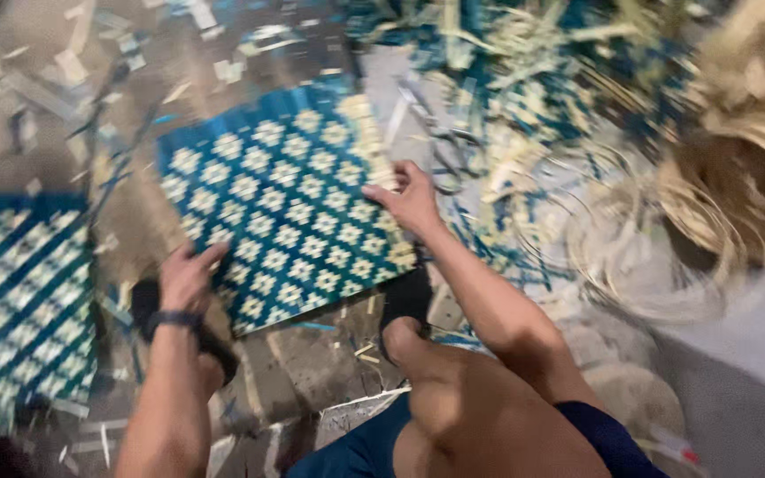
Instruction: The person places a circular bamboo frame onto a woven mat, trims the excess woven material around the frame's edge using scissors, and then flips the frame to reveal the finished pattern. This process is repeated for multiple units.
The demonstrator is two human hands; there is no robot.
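A woven mat panel [285, 199] in blue with pale flower shapes lies tilted on the floor in the middle. My left hand [186, 276] grips its near left corner; a dark band is on that wrist. My right hand [411, 199] holds its right edge with the fingers on top. My bare knee [453, 389] and dark blue shorts fill the lower middle of the view.
A second blue-and-pale woven panel [19, 301] lies at the left. Cut strips and scraps [524, 62] litter the floor at the back. Coils of pale strip [737, 177] stand at the right, over a grey surface [754, 354]. Scissors [427, 124] lie near the scraps.
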